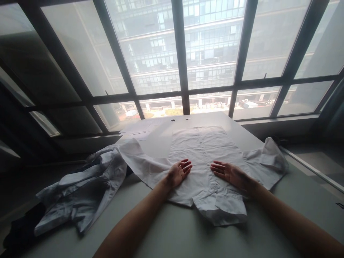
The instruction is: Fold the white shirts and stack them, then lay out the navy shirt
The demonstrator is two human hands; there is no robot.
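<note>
We have both hands open over the white shirt (199, 143), which lies spread on the pale table (161, 236) with its collar (228, 213) toward us and its hem toward the window (209, 46). Our left hand (177, 175) is over the left part of the shirt's body, its fingers loosely bent and slightly apart, pointing in toward the middle. Our right hand (233, 175) faces it from the other side, the fingers a little straighter and close together, also pointing inward. We pinch nothing with either hand. The front placket (204, 150) runs away from us through the gap between our two sets of fingertips, and cloth shows beneath and beyond them; the collar lies nearer to us than the fingers do. Whether our fingers rest on the fabric or hover just above it, we cannot tell. One sleeve (146, 163) stretches out past our left hand toward a rumpled heap of pale garments (83, 186) at the table's left side, with darker cloth (25, 224) at its lower end. The other sleeve (268, 157) lies wrinkled beyond our right wrist. Near the table's far edge we see sheets of paper (139, 128) and a small dark round spot (172, 120).
</note>
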